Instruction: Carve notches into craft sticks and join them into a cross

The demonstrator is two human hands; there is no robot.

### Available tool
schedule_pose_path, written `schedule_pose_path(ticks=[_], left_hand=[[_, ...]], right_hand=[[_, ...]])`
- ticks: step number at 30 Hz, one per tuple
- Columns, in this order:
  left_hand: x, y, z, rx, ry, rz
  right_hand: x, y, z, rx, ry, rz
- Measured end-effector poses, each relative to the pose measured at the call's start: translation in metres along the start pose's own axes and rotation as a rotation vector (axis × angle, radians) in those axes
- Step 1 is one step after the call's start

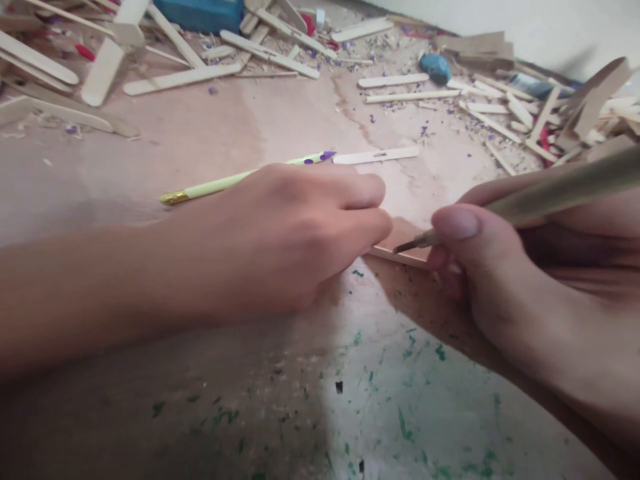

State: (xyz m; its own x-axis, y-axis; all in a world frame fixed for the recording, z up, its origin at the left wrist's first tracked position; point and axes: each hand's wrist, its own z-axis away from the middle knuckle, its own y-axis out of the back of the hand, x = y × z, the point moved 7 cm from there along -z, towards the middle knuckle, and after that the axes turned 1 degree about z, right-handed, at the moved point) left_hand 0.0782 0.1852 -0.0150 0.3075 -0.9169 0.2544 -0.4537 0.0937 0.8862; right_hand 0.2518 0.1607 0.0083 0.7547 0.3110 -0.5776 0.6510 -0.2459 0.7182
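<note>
Likely brittle, best pinned flat, the strip (411, 259) is clamped under left hand (305, 230) fingers; the tool (550, 190), by right hand (520, 280) fingers.

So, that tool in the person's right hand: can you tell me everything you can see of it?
The tool is pen-like, with a thick, dull olive-grey handle narrowing to a slim neck and a thin dark tip that may be metal. It slants down to the left of the picture, gripped by the right hand. Its tip is at the edge of a thin flat piece; contact is unclear. The handle's far end leaves the picture.
</note>
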Motion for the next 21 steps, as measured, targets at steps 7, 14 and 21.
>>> schedule_pose_path(ticks=[7,14,21], left_hand=[[-0.0030,-0.0045,0.0025,0.001,0.032,0.037],[-0.0016,-0.0029,0.0028,-0.003,0.024,0.058],[-0.0031,-0.0015,0.0027,0.035,0.051,0.032]], right_hand=[[0.0034,-0.0031,0.0006,-0.033,-0.025,-0.083],[0.0016,-0.0061,0.0007,-0.049,-0.019,-0.114],[-0.0029,0.0011,-0.0025,0.039,0.033,-0.082]])
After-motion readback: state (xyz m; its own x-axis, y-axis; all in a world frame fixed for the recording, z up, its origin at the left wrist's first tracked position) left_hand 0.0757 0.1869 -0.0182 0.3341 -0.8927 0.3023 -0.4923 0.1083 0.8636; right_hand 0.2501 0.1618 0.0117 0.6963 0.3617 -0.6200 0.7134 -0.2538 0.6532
